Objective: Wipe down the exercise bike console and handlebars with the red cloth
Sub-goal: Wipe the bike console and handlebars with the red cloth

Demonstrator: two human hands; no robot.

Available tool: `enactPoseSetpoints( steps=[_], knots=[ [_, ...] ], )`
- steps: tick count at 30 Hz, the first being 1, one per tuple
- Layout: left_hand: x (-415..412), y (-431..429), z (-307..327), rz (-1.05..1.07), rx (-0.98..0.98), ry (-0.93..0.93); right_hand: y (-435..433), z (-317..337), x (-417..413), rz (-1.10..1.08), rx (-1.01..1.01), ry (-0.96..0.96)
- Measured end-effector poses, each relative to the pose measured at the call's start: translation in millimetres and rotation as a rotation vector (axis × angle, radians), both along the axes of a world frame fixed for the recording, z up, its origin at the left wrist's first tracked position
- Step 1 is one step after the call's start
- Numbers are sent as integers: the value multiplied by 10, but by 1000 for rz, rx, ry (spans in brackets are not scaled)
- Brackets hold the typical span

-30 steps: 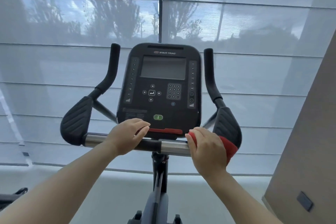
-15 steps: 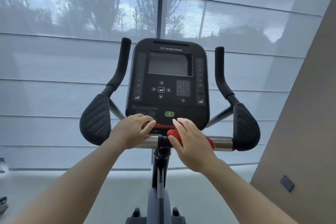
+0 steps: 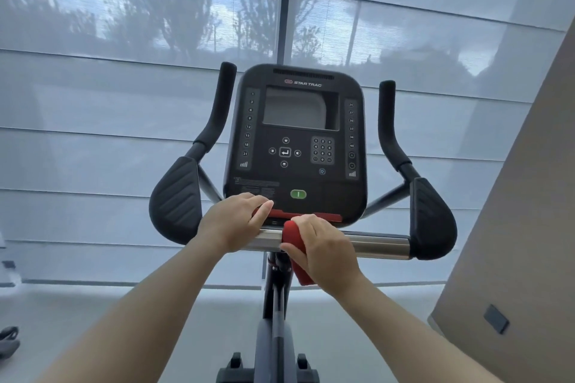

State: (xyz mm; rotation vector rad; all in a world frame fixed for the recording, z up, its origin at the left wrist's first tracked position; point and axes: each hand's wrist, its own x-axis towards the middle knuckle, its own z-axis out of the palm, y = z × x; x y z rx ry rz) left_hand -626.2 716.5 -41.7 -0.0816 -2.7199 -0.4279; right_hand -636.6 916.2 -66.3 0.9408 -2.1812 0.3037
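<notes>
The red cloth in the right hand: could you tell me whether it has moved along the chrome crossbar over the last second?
Yes. The red cloth slid leftward from beside the right elbow pad to near the bar's centre.

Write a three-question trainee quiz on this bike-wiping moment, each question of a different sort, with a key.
1. True or false: the red cloth is in the left hand.
2. Where is the cloth pressed? A) screen B) chrome crossbar C) left elbow pad
3. Fill in: the lit button on the console is ____.

Key: 1 false, the right hand wraps it; 2 B; 3 green.
</notes>
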Motion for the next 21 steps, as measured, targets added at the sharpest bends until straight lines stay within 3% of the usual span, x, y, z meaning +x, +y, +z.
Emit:
enactPoseSetpoints(
  steps=[7,15,21],
  knots=[
    [7,6,16,-4,9,-6,203,169,-58,7,-127,-132],
    [37,22,40,-28,-7,-23,743,441,-23,-10,-201,-103],
    [136,348,142,-92,6,127,1184,421,149,-2,-288,-164]
  ],
)
